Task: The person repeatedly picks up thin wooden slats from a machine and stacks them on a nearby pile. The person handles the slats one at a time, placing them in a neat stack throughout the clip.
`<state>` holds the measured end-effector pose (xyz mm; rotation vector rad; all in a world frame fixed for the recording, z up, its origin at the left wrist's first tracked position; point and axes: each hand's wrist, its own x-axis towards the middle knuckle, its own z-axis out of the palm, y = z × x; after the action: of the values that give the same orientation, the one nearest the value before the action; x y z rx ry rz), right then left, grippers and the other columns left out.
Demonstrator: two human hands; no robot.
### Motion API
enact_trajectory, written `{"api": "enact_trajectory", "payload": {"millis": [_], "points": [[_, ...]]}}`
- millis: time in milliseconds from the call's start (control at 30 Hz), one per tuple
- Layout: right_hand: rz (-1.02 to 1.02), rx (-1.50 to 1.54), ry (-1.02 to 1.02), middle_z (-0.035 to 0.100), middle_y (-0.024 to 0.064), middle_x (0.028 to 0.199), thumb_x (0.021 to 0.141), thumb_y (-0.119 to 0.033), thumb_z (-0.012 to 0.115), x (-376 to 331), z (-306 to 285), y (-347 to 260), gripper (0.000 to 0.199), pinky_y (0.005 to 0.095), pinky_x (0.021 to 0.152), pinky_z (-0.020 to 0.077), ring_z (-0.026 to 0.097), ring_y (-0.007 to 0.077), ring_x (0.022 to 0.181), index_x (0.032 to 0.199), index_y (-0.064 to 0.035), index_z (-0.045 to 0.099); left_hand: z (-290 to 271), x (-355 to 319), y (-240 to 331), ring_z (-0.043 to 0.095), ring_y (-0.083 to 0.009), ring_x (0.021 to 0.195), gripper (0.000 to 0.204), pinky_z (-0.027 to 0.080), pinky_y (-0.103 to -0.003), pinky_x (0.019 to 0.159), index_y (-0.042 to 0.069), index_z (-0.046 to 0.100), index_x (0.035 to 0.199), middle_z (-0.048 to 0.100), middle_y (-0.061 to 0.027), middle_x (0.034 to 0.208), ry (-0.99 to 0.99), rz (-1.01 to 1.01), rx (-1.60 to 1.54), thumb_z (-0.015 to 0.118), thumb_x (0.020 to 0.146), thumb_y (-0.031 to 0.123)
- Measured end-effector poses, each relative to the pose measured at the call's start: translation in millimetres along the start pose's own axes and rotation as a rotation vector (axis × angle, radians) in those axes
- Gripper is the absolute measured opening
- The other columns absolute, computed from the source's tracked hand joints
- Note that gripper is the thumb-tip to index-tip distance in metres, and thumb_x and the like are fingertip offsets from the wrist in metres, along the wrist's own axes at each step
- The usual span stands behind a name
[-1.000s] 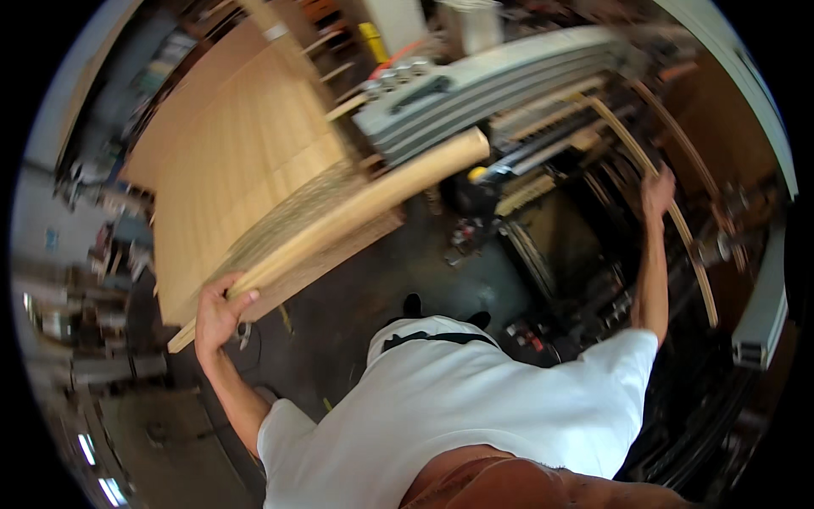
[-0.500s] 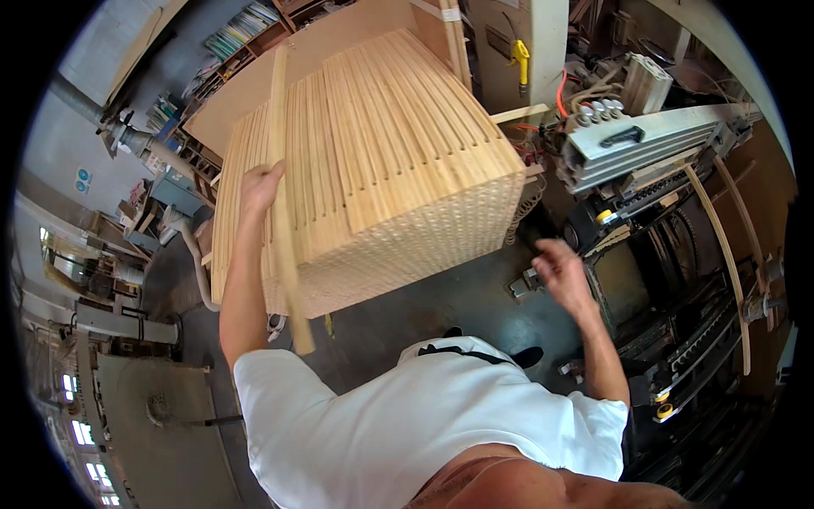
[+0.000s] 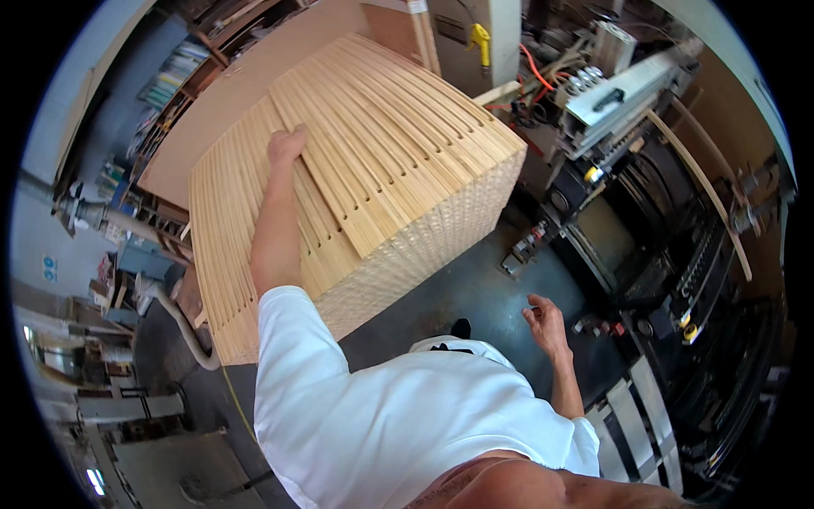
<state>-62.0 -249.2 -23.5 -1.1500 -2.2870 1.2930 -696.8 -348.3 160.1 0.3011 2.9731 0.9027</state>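
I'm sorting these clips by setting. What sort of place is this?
Most likely a woodworking shop: a big stack of slotted wooden slats under the left hand, a heavy machine beside it, curved wooden strips.

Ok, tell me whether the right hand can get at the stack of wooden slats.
Probably yes: the right hand hangs open and empty beside the stack of wooden slats, with only bare floor between them.

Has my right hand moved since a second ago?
Yes. The right hand was raised on a curved wooden strip by the machine; now it hangs open and low over the dark floor, beside the machine.
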Motion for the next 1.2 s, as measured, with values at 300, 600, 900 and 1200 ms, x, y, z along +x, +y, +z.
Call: {"api": "enact_trajectory", "payload": {"millis": [300, 600, 900, 1200], "points": [[0.099, 0.054, 0.203, 0.068, 0.0199, 0.101, 0.089, -0.011, 0.067, -89.0, 12.9, 18.1, 0.033, 0.0409, 0.078, 0.0528, 0.066, 0.0329, 0.084, 0.119, 0.0018, 0.064, -25.4, -151.5, 8.1, 0.058, -0.0353, 0.122, 0.085, 0.044, -0.042, 0.104, -0.006, 0.046, 0.142, 0.056, -0.0246, 0.137, -0.384, 0.339, -0.01, 0.069, 0.086, 0.054], [0.137, 0.077, 0.181, 0.066, 0.0197, 0.103, 0.09, -0.012, 0.066, -168.8, 40.7, 47.2, 0.032, 0.0418, 0.08, 0.0522, 0.066, 0.0332, 0.085, 0.119, 0.0014, 0.064, -16.4, -289.8, -47.2, 0.034, -0.0357, 0.144, 0.072, 0.026, -0.039, 0.119, -0.005, 0.044, 0.142, 0.036, -0.0263, 0.153, -0.177, 0.926, 0.077, 0.074, 0.086, 0.027], [0.19, 0.011, 0.483, 0.064, 0.0168, 0.12, 0.089, -0.017, 0.067, -248.7, -6.5, 4.2, 0.035, 0.044, 0.09, 0.0531, 0.064, 0.0365, 0.106, 0.121, -0.0033, 0.063, 24.5, -395.6, 37.8, 0.045, -0.0371, 0.135, 0.056, 0.034, -0.044, 0.114, -0.002, 0.052, 0.138, 0.049, -0.0226, 0.144, -0.103, 1.26, -0.21, 0.072, 0.09, 0.019], [0.213, -0.48, 1.292, 0.068, 0.0122, 0.111, 0.08, -0.014, 0.077, -439.1, -46.4, -123.9, 0.032, 0.0427, 0.086, 0.0543, 0.067, 0.0297, 0.099, 0.109, -0.007, 0.067, 140.6, -651.6, 59.2, 0.061, -0.0163, 0.106, 0.031, 0.05, -0.029, 0.091, -0.003, 0.06, 0.127, 0.062, -0.0092, 0.125, -1.525, 1.355, -0.502, 0.062, 0.097, 0.007]]}}
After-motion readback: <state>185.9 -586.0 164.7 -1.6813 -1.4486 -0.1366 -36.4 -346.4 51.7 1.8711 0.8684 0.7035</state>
